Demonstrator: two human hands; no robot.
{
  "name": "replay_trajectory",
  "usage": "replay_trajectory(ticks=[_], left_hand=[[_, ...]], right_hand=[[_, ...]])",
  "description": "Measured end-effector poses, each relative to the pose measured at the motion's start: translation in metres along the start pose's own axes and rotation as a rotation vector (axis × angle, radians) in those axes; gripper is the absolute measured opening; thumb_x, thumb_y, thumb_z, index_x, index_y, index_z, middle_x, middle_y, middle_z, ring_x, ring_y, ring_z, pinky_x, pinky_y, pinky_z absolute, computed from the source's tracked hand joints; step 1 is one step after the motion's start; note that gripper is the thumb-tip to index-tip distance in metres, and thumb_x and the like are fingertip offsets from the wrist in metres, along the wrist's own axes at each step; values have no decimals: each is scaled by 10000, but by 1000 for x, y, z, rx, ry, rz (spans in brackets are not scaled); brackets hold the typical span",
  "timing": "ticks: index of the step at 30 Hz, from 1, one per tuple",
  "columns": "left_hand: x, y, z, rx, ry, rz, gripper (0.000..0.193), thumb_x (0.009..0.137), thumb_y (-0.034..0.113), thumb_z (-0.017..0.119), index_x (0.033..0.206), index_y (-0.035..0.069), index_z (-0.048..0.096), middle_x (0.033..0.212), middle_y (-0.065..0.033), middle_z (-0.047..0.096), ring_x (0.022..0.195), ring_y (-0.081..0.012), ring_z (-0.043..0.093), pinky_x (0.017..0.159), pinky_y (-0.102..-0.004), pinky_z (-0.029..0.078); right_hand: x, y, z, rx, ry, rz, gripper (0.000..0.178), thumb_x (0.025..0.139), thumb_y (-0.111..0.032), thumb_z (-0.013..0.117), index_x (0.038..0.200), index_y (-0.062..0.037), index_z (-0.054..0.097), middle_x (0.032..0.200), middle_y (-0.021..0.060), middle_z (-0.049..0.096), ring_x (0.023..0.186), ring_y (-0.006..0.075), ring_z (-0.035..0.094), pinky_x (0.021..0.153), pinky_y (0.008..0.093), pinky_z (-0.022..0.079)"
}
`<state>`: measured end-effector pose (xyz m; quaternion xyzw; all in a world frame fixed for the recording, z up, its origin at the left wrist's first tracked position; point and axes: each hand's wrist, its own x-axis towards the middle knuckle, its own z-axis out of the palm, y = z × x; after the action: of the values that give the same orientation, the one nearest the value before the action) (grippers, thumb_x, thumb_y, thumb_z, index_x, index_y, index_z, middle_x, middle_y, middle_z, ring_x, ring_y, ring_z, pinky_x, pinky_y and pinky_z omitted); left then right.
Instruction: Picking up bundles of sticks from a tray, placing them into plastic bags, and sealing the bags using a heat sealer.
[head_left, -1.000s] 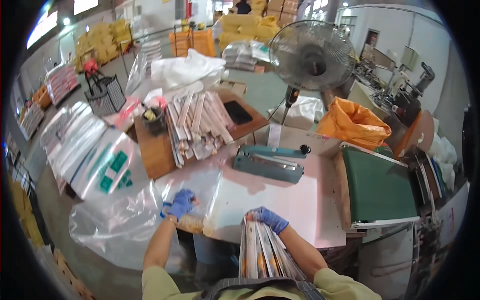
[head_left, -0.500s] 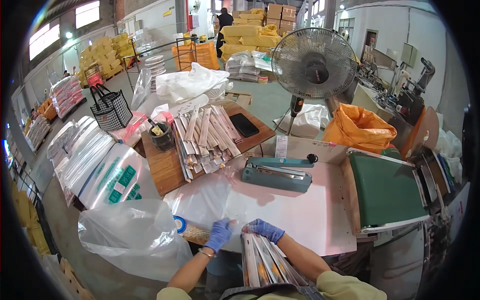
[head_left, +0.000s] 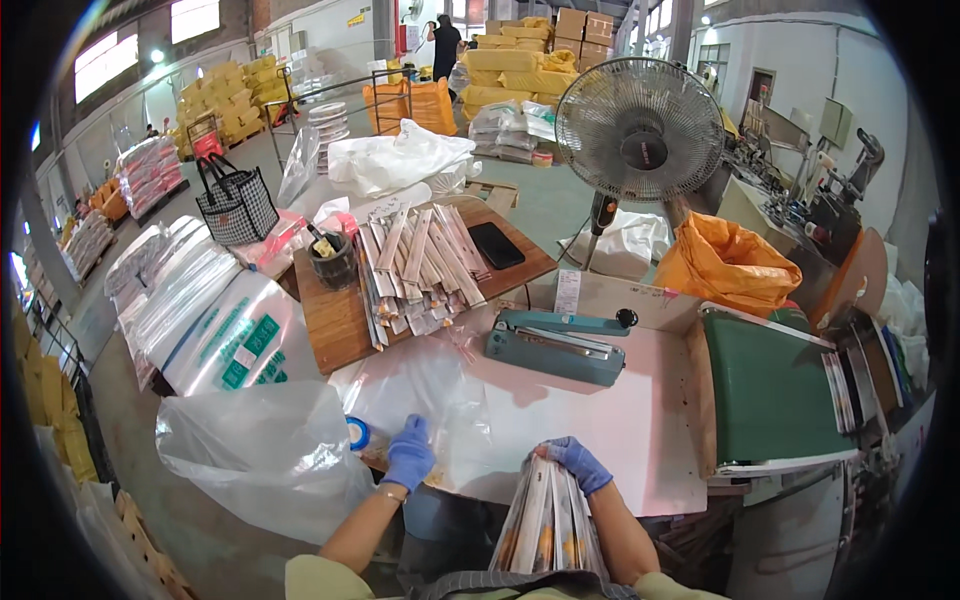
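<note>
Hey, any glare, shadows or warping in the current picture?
All in the head view: black fisheye rim, straight edges bending near it; overexposed rectangular windows upper left; pale highlights on the crumpled clear plastic bag; a soft shadow below the teal metal sealer on the white tabletop; slim white strips in the right blue-gloved hand reasonably sharp.

glaring windows (head_left: pixel 106 66), dark distorted edges

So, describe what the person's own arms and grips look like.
The left grip and right grip wear blue-violet gloves. A thin, pale bracelet circles the left wrist. Pale yellow-green sleeves leave the forearms bare.
</note>
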<state>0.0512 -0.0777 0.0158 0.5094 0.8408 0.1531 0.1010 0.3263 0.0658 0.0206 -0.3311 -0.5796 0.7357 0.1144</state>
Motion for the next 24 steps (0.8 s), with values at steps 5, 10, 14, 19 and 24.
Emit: replay_trajectory(ticks=[5,10,14,19,24], left_hand=[[-41,96,-33,338,41,582,569,735,36,452,1287,39,317,1341,-181,308,550,-245,592,447,-355,464],[-120,65,-9,71,208,486,587,762,48,460,1322,75,285,1236,-163,459,604,-196,601,519,-290,480],[-88,74,69,-1686,-186,-347,301,875,207,471,1125,43,507,991,-84,601,773,-192,599,635,-295,497],[-66,93,153,-2142,-838,-393,345,896,326,424,1029,40,564,879,-58,621,713,-175,594,605,-297,498],[-63,116,157,-2071,-1036,-460,363,898,341,403,1011,41,574,849,-63,622,680,-174,589,585,-296,496]], right_hand=[[31,-14,58,-83,-238,-241,400,815,-239,566,1132,2,536,949,102,604,821,132,539,755,244,429],[48,-8,67,-37,-166,-220,859,795,-244,637,1385,-109,28,1077,171,536,907,194,546,775,299,453],[27,-23,61,248,-256,-447,956,746,-265,687,1383,-119,-10,1101,152,518,964,202,534,817,318,453],[0,24,16,-61,276,-740,742,784,-206,613,1337,-34,149,1124,132,482,995,218,500,914,309,374],[-40,49,20,327,501,-372,606,832,-260,581,1290,-23,262,1088,119,504,1011,155,470,885,271,379]])
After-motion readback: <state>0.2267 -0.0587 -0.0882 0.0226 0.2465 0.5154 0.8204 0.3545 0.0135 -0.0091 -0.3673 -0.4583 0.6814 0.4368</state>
